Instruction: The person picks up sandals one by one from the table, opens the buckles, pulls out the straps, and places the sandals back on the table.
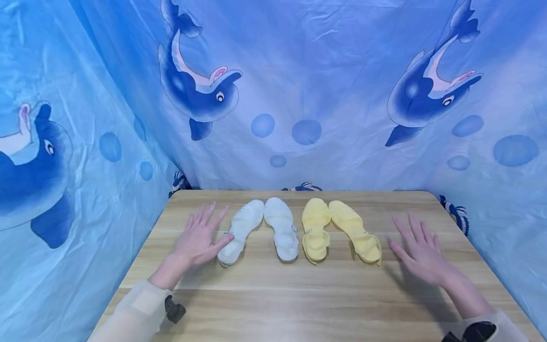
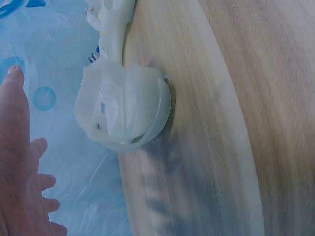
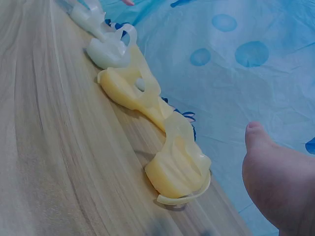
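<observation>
Overall, a blue backdrop (image 1: 342,57), printed with dolphins (image 1: 188,85) and round bubbles (image 1: 306,132), hangs behind and to both sides of a wood-grained surface (image 1: 278,304). The left hand (image 1: 201,240) and right hand (image 1: 420,256) flank a row of sandals, each grip spread; the left thumb overlaps a sandal in the head view but stands apart from it in the left wrist view. The row lies toward the far edge, soles down, toes away from the person. Outer white sandal (image 1: 248,217): long axis slanting, toe inward to the right. Inner white sandal (image 1: 279,216): toe slightly left. Inner yellow sandal (image 1: 316,213): nearly straight ahead. Outer yellow sandal (image 1: 347,218): toe clearly left, its ankle strap (image 3: 184,200) curving behind the heel.
</observation>
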Demonstrator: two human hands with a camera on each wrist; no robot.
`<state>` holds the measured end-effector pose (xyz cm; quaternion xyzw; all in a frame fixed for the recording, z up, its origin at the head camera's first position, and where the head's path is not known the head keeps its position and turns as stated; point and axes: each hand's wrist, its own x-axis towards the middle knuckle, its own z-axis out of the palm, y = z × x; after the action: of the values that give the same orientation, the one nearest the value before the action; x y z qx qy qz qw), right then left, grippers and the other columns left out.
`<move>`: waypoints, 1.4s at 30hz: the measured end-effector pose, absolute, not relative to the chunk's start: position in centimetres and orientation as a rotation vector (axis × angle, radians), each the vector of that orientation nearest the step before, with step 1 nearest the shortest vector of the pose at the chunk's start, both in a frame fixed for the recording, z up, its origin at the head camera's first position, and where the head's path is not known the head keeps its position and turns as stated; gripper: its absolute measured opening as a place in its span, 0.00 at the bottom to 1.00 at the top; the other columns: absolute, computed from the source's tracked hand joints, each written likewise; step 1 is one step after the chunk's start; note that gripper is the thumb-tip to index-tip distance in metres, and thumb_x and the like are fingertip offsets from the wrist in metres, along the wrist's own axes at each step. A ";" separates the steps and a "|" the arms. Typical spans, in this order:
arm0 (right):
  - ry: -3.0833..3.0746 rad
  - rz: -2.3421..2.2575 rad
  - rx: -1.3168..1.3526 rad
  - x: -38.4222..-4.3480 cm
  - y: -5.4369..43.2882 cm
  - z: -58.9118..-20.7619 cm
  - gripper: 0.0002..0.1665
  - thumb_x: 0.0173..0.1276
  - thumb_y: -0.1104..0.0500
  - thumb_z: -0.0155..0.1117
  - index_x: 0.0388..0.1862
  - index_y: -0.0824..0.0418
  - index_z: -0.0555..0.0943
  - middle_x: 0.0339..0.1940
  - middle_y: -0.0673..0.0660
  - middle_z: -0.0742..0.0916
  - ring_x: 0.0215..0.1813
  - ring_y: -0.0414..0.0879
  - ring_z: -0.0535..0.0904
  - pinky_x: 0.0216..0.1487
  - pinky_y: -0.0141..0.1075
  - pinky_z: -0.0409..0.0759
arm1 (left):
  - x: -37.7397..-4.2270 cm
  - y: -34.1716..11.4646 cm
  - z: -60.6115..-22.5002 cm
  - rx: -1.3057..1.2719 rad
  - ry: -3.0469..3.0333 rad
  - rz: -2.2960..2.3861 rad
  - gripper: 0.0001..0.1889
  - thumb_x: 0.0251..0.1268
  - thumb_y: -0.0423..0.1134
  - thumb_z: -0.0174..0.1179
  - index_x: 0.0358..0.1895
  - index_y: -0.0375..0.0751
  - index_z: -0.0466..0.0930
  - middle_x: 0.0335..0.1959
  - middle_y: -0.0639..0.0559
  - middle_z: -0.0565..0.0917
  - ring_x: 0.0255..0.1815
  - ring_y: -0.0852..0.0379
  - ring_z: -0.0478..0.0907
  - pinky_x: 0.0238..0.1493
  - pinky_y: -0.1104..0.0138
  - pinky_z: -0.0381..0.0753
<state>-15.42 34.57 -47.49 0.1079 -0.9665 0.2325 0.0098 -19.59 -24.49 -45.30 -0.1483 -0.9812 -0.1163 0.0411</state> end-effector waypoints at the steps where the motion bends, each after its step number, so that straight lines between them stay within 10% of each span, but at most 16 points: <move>1: -3.016 0.726 0.334 -15.4 34.6 -47.5 0.43 0.88 0.44 0.44 0.91 0.50 0.40 0.87 0.74 0.36 0.82 0.85 0.28 0.71 0.86 0.25 | -19.6 -24.4 -45.3 -0.455 -3.004 -0.352 0.43 0.78 0.69 0.50 0.87 0.54 0.51 0.88 0.35 0.49 0.87 0.26 0.45 0.82 0.27 0.46; 14: -2.891 0.683 0.546 -17.9 32.0 -43.8 0.41 0.87 0.47 0.48 0.89 0.59 0.49 0.88 0.74 0.43 0.84 0.83 0.39 0.78 0.82 0.36 | -21.0 -22.4 -42.5 -0.554 -2.897 -0.338 0.46 0.73 0.70 0.55 0.86 0.53 0.55 0.86 0.35 0.57 0.85 0.28 0.56 0.82 0.32 0.56; 26: -2.930 0.594 0.816 -22.3 23.4 -42.1 0.40 0.87 0.41 0.47 0.89 0.54 0.53 0.89 0.70 0.51 0.88 0.73 0.47 0.84 0.72 0.48 | -21.4 -21.2 -44.7 -0.463 -2.938 -0.525 0.42 0.76 0.67 0.56 0.84 0.50 0.61 0.80 0.32 0.68 0.78 0.28 0.70 0.70 0.33 0.76; 42: -2.798 0.862 1.324 -20.9 8.0 -42.3 0.39 0.85 0.42 0.53 0.88 0.51 0.58 0.90 0.61 0.56 0.89 0.61 0.56 0.84 0.59 0.64 | -27.8 -21.2 -45.7 -0.370 -3.147 -0.817 0.32 0.86 0.56 0.47 0.77 0.33 0.70 0.75 0.31 0.76 0.70 0.30 0.78 0.72 0.39 0.77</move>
<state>-20.92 8.03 -42.28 0.4119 -0.8702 0.2680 -0.0358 -27.81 -21.24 -45.72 -0.1129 -0.9597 -0.2490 -0.0655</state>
